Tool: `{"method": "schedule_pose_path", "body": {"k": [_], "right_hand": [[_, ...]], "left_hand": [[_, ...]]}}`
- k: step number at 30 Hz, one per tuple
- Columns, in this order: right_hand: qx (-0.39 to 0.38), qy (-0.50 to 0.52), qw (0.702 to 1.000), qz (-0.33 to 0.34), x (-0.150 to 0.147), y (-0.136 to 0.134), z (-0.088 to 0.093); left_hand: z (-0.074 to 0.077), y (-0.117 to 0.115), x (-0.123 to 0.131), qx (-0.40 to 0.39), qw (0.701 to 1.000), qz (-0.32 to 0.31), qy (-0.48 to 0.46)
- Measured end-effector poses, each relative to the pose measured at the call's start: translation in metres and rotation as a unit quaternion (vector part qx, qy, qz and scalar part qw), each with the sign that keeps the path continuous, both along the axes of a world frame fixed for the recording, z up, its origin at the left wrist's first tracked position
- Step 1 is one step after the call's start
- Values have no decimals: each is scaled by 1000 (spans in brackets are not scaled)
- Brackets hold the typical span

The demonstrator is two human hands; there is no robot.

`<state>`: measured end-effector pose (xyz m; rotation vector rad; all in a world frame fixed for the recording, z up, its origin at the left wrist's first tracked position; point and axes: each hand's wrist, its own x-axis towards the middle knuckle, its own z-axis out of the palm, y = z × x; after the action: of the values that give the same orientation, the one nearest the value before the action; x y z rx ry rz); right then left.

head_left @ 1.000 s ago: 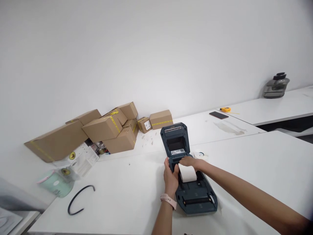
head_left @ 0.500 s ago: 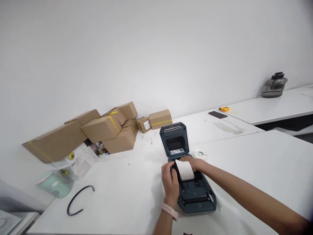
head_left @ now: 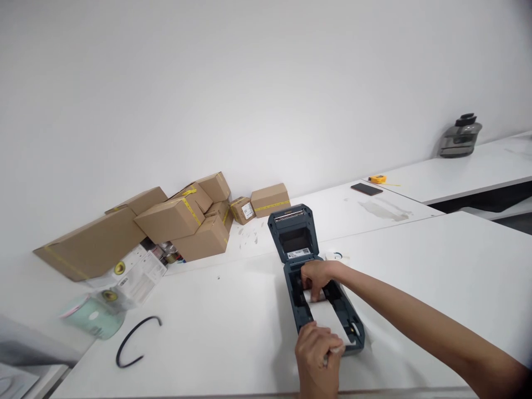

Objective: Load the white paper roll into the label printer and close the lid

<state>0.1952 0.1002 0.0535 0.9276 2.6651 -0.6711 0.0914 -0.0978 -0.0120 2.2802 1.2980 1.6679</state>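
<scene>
The printer [head_left: 291, 296] sits on the white table [head_left: 224, 332], near and right of centre, its lid [head_left: 296, 238] raised and leaning back at the far end. The right hand [head_left: 316, 276] reaches into the far part of the bay, fingers bent down onto the roll [head_left: 307, 296]; whether they grip it or only press cannot be told, as the hand hides much of it. From there the white strip [head_left: 330, 320] runs toward the near end of the printer. The left hand [head_left: 319, 352] is curled there and seems to pinch the strip's near end between thumb and fingers, though the exact hold is partly hidden.

For this step, the two hands seem best worked against each other: the right keeps the roll low and level between the bay walls while the left draws gently. A straight pull along the middle should keep the strip flat; a pull to one side could skew it against the right wall. Too hard a tug might lift the roll, and too little tension might leave slack. The right fingers probably do best with a light touch, letting the roll turn. The lid needs to stay well back, away from the right wrist.
</scene>
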Motion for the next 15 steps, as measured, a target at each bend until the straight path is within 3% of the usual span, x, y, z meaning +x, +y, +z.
{"method": "schedule_pose_path", "body": {"k": [4, 10, 12, 15], "right_hand": [[-13, 13, 1000, -1, 2, 3, -1], [-20, 35, 999, -10, 3, 1, 1], [-5, 51, 999, -18, 6, -7, 11], [29, 109, 993, -28, 17, -22, 41]], "left_hand": [[-16, -13, 5, 75, 997, 29, 10], [-39, -20, 13, 94, 994, 64, 1], [-41, -19, 14, 101, 992, 72, -4], [-39, -17, 17, 128, 988, 88, -13]]}}
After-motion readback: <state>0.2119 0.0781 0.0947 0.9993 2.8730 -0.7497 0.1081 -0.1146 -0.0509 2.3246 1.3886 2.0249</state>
